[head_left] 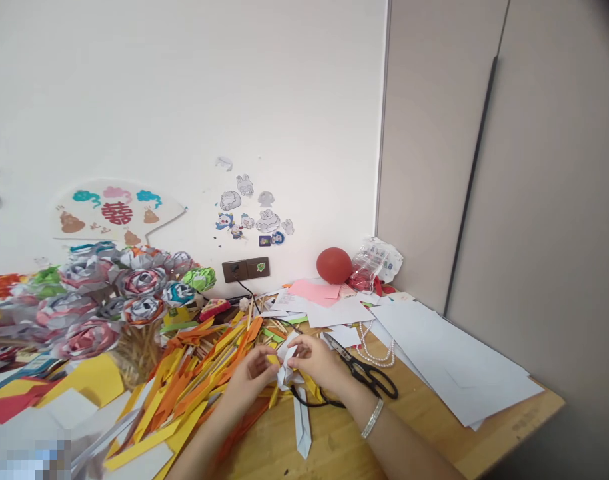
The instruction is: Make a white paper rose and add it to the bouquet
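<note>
Left grip (256, 371) and right grip (313, 361) both pinch the folded white paper (284, 379), held between them over the tabletop (264, 441). Likely near weightless, springy at creases, easily crushed or torn. Hold lightly on layered folds, not loose edges. Scissors (353, 365) just right of right grip.

A folded white paper piece (284, 379) is held, partly hidden, near the scene's middle; its smoother upper end leans right, its lower end bunching into creased, angular folds.
</note>
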`<state>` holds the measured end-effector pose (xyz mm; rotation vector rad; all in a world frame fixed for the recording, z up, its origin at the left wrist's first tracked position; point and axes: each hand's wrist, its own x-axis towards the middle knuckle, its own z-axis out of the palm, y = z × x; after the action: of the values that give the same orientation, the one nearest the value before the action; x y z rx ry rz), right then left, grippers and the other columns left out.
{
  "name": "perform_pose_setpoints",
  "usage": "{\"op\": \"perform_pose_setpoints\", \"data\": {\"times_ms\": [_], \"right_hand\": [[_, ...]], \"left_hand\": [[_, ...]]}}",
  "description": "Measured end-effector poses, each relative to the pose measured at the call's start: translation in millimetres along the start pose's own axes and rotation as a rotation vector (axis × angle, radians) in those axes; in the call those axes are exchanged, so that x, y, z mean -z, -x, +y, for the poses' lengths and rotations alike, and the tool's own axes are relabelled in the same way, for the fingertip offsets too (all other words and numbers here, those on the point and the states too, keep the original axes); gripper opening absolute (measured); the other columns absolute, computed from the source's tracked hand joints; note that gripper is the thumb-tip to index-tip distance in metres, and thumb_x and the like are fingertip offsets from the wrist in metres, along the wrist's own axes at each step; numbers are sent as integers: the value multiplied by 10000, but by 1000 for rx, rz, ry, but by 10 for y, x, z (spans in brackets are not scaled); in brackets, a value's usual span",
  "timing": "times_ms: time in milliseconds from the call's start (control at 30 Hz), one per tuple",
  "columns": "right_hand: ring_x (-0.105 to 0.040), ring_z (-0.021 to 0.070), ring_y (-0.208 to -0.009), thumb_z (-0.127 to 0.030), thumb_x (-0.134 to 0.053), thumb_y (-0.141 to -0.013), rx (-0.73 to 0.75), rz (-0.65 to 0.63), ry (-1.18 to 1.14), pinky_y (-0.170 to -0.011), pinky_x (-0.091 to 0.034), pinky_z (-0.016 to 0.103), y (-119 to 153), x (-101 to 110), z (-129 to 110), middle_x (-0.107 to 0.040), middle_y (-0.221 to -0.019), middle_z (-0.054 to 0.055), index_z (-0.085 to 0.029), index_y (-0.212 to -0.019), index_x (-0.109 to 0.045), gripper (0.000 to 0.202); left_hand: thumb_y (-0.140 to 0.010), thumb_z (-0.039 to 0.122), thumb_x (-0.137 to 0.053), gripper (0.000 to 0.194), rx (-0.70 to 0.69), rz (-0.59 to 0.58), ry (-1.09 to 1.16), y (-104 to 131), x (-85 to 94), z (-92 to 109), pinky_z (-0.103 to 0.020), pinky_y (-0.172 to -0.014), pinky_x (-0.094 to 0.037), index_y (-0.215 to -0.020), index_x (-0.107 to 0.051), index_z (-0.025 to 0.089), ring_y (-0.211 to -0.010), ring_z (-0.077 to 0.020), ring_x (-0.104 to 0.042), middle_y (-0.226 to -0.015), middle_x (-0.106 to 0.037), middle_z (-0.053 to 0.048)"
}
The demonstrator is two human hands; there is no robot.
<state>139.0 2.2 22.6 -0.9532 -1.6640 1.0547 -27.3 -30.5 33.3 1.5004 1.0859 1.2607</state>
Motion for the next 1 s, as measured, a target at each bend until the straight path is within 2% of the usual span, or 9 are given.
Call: {"op": "perform_pose_setpoints", "data": {"times_ms": [167,333,467,600,800,933,1000], "right_hand": [[-531,116,-598,-177,-673,-617,58,-25,20,-545,-412,213,0,-93,62,-560,-649,-38,-188,-862,-622,251],[-523,107,-590,-162,-664,-615,77,-25,-11,-543,-400,207,30,-137,-17,-561,-672,-42,-189,-846,-591,244],[-505,101,-566,-172,-658,-620,90,-31,-17,-519,-384,199,53,-167,-52,-533,-638,-56,-190,-781,-528,208],[-492,94,-553,-137,-652,-603,75,-43,-50,-507,-377,188,80,-187,-55,-505,-608,-78,-200,-797,-483,265],[-475,86,-555,-172,-681,-603,61,-110,77,-497,-353,178,105,-169,-61,-539,-603,-59,-171,-695,-548,162],[-510,98,-578,-210,-616,-690,101,-139,68,-535,-378,191,91,-160,-49,-581,-634,-29,-158,-707,-613,55],[-517,105,-593,-215,-569,-732,148,-149,111,-551,-378,198,91,-151,-61,-600,-654,-14,-159,-707,-645,98]], "left_hand": [[-620,388,-687,344,-44,23,-259,-12,-5,50,-300,-697,-473,-865,-655,148,-743,-204,-608,-766,-671,-66],[-668,405,-634,322,-32,-83,-370,15,22,147,-286,-679,-457,-847,-687,143,-723,-204,-610,-771,-701,-60],[-683,431,-608,289,-37,-80,-352,17,25,146,-263,-605,-431,-688,-649,145,-613,-169,-574,-636,-653,-26],[-655,453,-624,311,-47,-53,-314,0,35,109,-223,-514,-377,-575,-542,164,-516,-119,-483,-530,-541,28],[-637,520,-603,373,18,-92,-330,-4,50,69,-206,-477,-320,-558,-508,169,-516,-109,-427,-529,-478,43],[-659,523,-577,371,4,-9,-228,-59,69,-19,-215,-492,-331,-584,-519,163,-501,-105,-414,-523,-449,51],[-660,523,-572,370,-14,32,-187,-85,83,-49,-217,-498,-346,-598,-539,160,-512,-110,-426,-535,-468,43]]}}
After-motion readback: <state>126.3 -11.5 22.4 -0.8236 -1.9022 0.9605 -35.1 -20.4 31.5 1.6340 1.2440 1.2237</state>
